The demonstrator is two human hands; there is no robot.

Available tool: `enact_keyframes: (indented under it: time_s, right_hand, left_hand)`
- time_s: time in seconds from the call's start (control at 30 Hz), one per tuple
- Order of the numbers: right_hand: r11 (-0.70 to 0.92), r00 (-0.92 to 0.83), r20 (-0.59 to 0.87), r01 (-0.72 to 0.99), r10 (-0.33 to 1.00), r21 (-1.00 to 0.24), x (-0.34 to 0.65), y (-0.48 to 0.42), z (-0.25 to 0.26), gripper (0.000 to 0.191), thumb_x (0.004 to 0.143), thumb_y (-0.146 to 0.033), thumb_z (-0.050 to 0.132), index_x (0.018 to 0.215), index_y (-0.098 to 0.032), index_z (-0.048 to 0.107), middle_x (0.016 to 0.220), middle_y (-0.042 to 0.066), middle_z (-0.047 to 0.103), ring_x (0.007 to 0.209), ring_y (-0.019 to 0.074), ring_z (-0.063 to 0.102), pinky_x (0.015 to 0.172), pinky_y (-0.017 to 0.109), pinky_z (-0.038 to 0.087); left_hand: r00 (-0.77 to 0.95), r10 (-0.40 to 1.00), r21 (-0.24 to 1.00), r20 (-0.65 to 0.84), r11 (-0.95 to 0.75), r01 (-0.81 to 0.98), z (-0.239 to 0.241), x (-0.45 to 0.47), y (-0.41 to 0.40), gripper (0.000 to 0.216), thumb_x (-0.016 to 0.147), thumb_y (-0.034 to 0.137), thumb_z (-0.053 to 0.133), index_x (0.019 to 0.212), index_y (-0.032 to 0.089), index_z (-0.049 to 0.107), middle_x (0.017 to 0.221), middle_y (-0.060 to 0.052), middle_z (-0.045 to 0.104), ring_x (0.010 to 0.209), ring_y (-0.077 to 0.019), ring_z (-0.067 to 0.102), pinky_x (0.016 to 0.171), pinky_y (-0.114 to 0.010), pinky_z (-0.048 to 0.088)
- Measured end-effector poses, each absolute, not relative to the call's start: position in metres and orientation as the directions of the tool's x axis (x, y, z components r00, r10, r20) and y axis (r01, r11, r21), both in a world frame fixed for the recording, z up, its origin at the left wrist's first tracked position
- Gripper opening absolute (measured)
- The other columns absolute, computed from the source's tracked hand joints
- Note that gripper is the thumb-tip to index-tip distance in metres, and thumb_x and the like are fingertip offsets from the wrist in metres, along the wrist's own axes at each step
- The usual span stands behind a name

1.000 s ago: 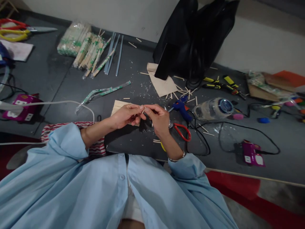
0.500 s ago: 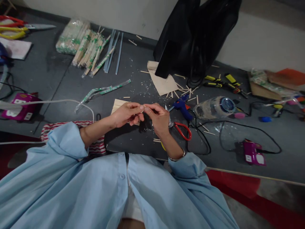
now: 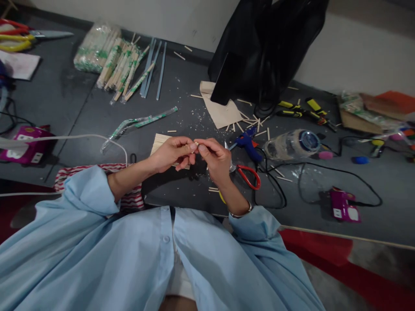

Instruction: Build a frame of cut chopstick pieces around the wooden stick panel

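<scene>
My left hand [image 3: 177,152] and my right hand [image 3: 214,157] meet fingertip to fingertip over the dark table. Between their thumbs and forefingers is a small pale piece of stick [image 3: 196,145], pinched from both sides and mostly covered by the fingers. A panel of thin wooden sticks [image 3: 158,141] laid side by side rests on the table, partly hidden under my left hand. Just right of my right hand lie red-handled scissors [image 3: 249,177], their blades partly behind the wrist. A blue glue gun [image 3: 248,143] is a little beyond them.
Wrapped chopsticks [image 3: 121,71] lie at the back left. A black bag [image 3: 256,47] with a phone [image 3: 223,80] against it stands at the back. To the right are a plastic bottle [image 3: 285,146], yellow-black cutters [image 3: 292,113], cables and a purple box [image 3: 344,206]. A striped cloth [image 3: 132,201] hangs at the table edge.
The fingertips have shifted slightly around the small piece, and a bit more of it shows now. Both hands stay in nearly the same place.
</scene>
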State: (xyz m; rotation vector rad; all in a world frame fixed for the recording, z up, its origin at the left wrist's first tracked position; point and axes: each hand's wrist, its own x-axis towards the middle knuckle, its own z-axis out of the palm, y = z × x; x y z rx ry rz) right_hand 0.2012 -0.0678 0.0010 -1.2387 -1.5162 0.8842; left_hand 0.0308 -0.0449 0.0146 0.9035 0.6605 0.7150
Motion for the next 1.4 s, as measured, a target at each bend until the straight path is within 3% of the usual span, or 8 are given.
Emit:
enact_keyframes:
  time_s: [0.37,0.53,0.67,0.8,0.93,1.07,1.23,1.4]
  right_hand:
    - [0.195,-0.042,0.191,0.179,0.981,-0.964,0.200,-0.066,0.003,0.013,0.088,-0.037,0.070,0.092,-0.026,0.076,0.084,-0.001,0.072,0.071,0.0123,0.065,0.068,0.028,0.052]
    - [0.227,-0.033,0.225,0.205,0.974,-0.952,0.200,-0.064,0.002,0.006,0.086,-0.029,0.070,0.084,-0.024,0.074,0.079,-0.003,0.070,0.068,0.0118,0.063,0.068,0.028,0.050]
    - [0.285,-0.012,0.307,0.403,0.952,-0.870,0.198,-0.066,0.005,0.011,0.085,-0.026,0.067,0.076,-0.022,0.072,0.073,-0.002,0.066,0.068,0.0129,0.059,0.066,0.028,0.046]
    - [0.291,0.099,0.399,0.530,0.911,-0.796,0.203,-0.065,0.010,0.014,0.086,-0.026,0.064,0.075,-0.022,0.070,0.071,-0.002,0.064,0.064,0.0125,0.055,0.062,0.028,0.045]
    - [0.219,0.267,0.413,0.542,0.871,-0.812,0.214,-0.058,0.014,0.016,0.087,-0.029,0.062,0.074,-0.022,0.067,0.069,-0.002,0.063,0.065,0.0137,0.057,0.065,0.029,0.046]
    - [0.174,0.220,0.361,0.584,0.906,-0.793,0.221,-0.054,0.018,0.016,0.087,-0.032,0.062,0.076,-0.021,0.067,0.070,-0.002,0.065,0.065,0.0144,0.057,0.065,0.029,0.047]
    - [0.125,0.087,0.280,0.744,0.956,-0.657,0.233,-0.051,0.020,0.018,0.089,-0.031,0.058,0.082,-0.021,0.071,0.075,0.001,0.067,0.068,0.0158,0.058,0.068,0.030,0.046]
    - [-0.074,0.115,0.109,0.944,0.987,-0.321,0.241,-0.041,0.011,0.022,0.088,-0.038,0.063,0.086,-0.018,0.072,0.090,0.011,0.070,0.089,0.0250,0.061,0.079,0.036,0.045]
  left_hand:
    - [0.638,0.734,0.872,-0.232,0.447,-0.197,0.011,0.027,-0.043,0.046,0.079,0.057,0.074,0.079,0.015,0.058,0.064,0.000,0.066,0.037,-0.0050,0.048,0.033,-0.018,0.031]
    - [0.656,0.715,0.923,-0.242,0.379,-0.072,0.014,0.023,-0.038,0.038,0.085,0.051,0.069,0.079,0.015,0.058,0.060,0.002,0.059,0.040,-0.0032,0.039,0.039,-0.018,0.025]
    - [0.586,0.799,0.984,-0.136,0.038,0.176,0.013,0.020,-0.033,0.026,0.089,0.037,0.060,0.073,0.016,0.058,0.055,0.004,0.051,0.048,-0.0067,0.041,0.049,-0.020,0.030]
    - [0.443,0.887,0.755,0.131,-0.379,0.535,0.007,0.008,-0.018,0.018,0.089,0.028,0.056,0.081,0.015,0.067,0.067,-0.002,0.062,0.062,-0.0121,0.051,0.060,-0.024,0.034]
    - [0.280,0.953,0.517,0.113,-0.297,0.803,-0.002,-0.010,0.006,0.025,0.093,0.030,0.053,0.088,0.015,0.072,0.075,-0.007,0.069,0.069,-0.0172,0.059,0.065,-0.028,0.038]
    - [0.182,0.983,0.389,0.017,-0.174,0.905,-0.006,-0.017,0.020,0.025,0.092,0.031,0.056,0.097,0.017,0.076,0.084,-0.010,0.073,0.083,-0.0224,0.066,0.072,-0.030,0.043]
    - [0.188,0.982,0.385,-0.025,-0.164,0.908,-0.007,-0.016,0.020,0.023,0.090,0.034,0.061,0.101,0.019,0.075,0.085,-0.008,0.073,0.082,-0.0220,0.066,0.072,-0.030,0.044]
    - [0.174,0.985,0.496,-0.023,-0.139,0.857,-0.005,-0.018,0.020,0.019,0.086,0.029,0.064,0.099,0.018,0.072,0.083,-0.007,0.070,0.083,-0.0219,0.065,0.074,-0.031,0.045]
